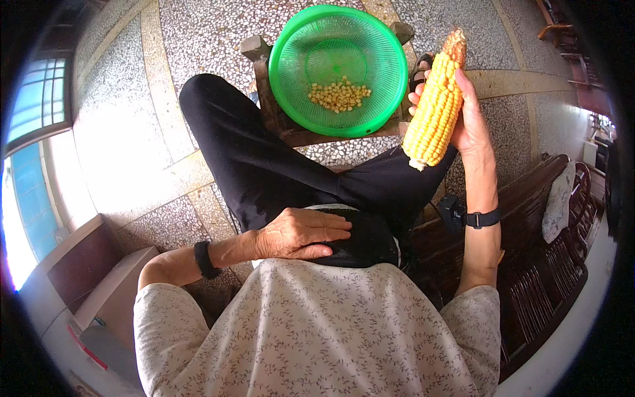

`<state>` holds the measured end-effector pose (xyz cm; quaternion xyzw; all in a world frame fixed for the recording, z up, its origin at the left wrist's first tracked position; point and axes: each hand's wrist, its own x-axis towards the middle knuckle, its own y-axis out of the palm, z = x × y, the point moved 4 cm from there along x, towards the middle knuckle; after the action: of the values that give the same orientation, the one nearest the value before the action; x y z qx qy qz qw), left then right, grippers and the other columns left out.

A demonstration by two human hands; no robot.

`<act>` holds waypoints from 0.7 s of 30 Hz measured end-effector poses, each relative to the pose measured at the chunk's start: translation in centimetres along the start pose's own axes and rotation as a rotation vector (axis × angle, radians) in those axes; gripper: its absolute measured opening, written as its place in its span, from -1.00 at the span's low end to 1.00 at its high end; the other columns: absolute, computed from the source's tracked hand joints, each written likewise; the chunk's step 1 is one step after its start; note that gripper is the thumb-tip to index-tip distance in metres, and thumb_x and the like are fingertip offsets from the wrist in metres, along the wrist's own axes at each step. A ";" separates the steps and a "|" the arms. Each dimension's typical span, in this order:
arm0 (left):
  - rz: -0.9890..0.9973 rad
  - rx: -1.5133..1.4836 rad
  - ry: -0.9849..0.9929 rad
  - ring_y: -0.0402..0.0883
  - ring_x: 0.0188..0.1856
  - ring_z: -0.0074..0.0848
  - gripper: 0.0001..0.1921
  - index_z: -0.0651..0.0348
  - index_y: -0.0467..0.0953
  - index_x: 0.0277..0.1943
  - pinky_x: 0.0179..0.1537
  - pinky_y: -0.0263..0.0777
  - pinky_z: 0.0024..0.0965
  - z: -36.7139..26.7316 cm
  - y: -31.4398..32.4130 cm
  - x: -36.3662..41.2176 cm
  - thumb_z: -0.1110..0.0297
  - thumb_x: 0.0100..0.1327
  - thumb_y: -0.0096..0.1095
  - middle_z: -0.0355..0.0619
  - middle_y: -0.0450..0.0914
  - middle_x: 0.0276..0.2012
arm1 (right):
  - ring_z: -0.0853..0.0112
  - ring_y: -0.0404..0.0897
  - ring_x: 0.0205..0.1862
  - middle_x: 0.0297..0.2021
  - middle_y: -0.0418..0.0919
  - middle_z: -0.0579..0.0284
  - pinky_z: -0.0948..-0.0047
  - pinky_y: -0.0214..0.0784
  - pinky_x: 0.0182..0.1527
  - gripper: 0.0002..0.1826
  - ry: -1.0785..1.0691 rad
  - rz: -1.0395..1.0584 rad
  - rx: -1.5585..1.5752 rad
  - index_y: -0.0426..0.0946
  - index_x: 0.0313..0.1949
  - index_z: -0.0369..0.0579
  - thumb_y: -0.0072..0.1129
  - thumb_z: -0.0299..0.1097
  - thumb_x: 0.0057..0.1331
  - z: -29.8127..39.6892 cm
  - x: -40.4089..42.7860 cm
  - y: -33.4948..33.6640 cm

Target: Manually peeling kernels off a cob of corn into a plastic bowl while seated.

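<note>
My right hand (469, 119) grips an ear of yellow corn (432, 116), raised to the right of the basket. The ear tilts, its brownish, kernel-free end up and its pale end down over my right thigh. My left hand (307, 234) lies flat on the black cloth at my lap, palm down and holding nothing. Beyond my knees is a round green plastic mesh basket (288, 106). Loose corn kernels (340, 98) lie in a small heap on the near side of its bottom.
A wooden frame (265, 82), perhaps a stool, supports the basket. Speckled terrazzo flooring (203, 44) with tan strips surrounds it. Dark wooden furniture with slats (533, 293) stands close on my right. A pale box-like piece (116, 288) is at my left, below a window (37, 97).
</note>
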<state>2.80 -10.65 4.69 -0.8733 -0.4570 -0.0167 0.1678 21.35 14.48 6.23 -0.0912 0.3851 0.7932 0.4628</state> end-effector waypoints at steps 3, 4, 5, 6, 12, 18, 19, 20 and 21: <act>-0.011 -0.038 -0.023 0.50 0.08 -0.20 -0.60 0.22 0.50 0.01 0.06 0.43 -0.23 0.0 0.3 0.0 0.08 0.30 0.04 0.02 0.49 0.06 | 0.05 0.54 -0.11 -0.24 0.51 -0.04 0.05 0.42 -0.01 -0.42 0.029 -0.017 0.013 0.33 -0.02 -0.14 0.08 0.12 0.22 -0.4 0.3 -0.7; -0.006 -0.066 -0.034 0.51 0.08 -0.20 -0.60 0.22 0.51 0.00 0.05 0.43 -0.23 0.0 0.4 0.1 0.08 0.30 0.05 0.02 0.50 0.05 | 0.05 0.55 -0.11 -0.25 0.51 -0.04 0.05 0.43 -0.02 -0.42 0.027 -0.008 0.017 0.33 -0.02 -0.14 0.08 0.12 0.22 -0.5 0.4 -0.9; -0.005 -0.070 -0.040 0.51 0.08 -0.20 -0.60 0.22 0.51 0.00 0.05 0.43 -0.23 0.0 0.6 0.3 0.08 0.30 0.05 0.02 0.50 0.05 | 0.05 0.55 -0.11 -0.25 0.51 -0.04 0.05 0.43 -0.03 -0.42 0.023 -0.001 0.020 0.33 -0.02 -0.14 0.08 0.12 0.22 -0.6 0.5 -1.1; 0.005 -0.082 -0.045 0.51 0.08 -0.21 -0.61 0.22 0.51 -0.01 0.05 0.44 -0.23 0.0 0.7 0.4 0.09 0.29 0.07 0.01 0.50 0.06 | 0.05 0.55 -0.11 -0.25 0.51 -0.04 0.05 0.43 -0.03 -0.42 0.028 -0.003 0.025 0.33 -0.02 -0.14 0.08 0.12 0.22 -0.8 0.6 -1.3; -0.009 -0.103 -0.062 0.57 -0.04 -0.29 -0.62 0.16 0.56 -0.05 -0.05 0.49 -0.29 -0.3 0.7 1.2 0.06 0.24 0.13 -0.05 0.56 -0.11 | 0.06 0.55 -0.11 -0.25 0.51 -0.04 0.06 0.45 -0.05 -0.42 0.044 -0.023 0.018 0.33 -0.02 -0.15 0.09 0.11 0.22 -1.2 0.9 -1.8; -0.021 -0.101 -0.103 0.57 -0.28 -0.38 -0.63 0.10 0.62 -0.11 -0.24 0.48 -0.36 -0.1 0.8 1.1 0.02 0.19 0.19 -0.12 0.54 -0.36 | 0.07 0.55 -0.11 -0.25 0.51 -0.05 0.06 0.44 -0.04 -0.44 0.012 -0.027 0.032 0.33 -0.03 -0.14 0.08 0.09 0.23 -0.8 0.8 -1.9; -0.024 -0.109 -0.106 0.55 -0.30 -0.39 -0.63 0.11 0.63 -0.12 -0.27 0.47 -0.37 -0.1 0.9 1.1 0.01 0.17 0.21 -0.12 0.54 -0.36 | 0.07 0.55 -0.11 -0.25 0.51 -0.05 0.06 0.44 -0.04 -0.44 0.014 -0.026 0.032 0.33 -0.03 -0.14 0.08 0.09 0.23 -0.7 0.8 -2.0; -0.023 -0.110 -0.106 0.55 -0.30 -0.39 -0.63 0.11 0.63 -0.12 -0.27 0.47 -0.37 -0.1 0.9 1.2 0.01 0.17 0.21 -0.12 0.54 -0.36 | 0.07 0.55 -0.11 -0.25 0.51 -0.05 0.07 0.44 -0.04 -0.44 0.022 -0.028 0.034 0.32 -0.02 -0.14 0.08 0.09 0.23 -0.7 0.9 -2.1; -0.020 -0.102 -0.106 0.55 -0.31 -0.40 -0.63 0.10 0.63 -0.12 -0.28 0.47 -0.37 -0.2 0.8 1.2 0.01 0.16 0.21 -0.13 0.54 -0.36 | 0.07 0.55 -0.11 -0.24 0.50 -0.05 0.07 0.44 -0.04 -0.44 0.030 -0.031 0.036 0.32 -0.02 -0.14 0.08 0.09 0.23 -0.8 0.9 -2.1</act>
<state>4.17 -10.19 4.87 -0.8758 -0.4725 0.0046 0.0983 22.41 15.09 4.14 -0.1007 0.4047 0.7776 0.4706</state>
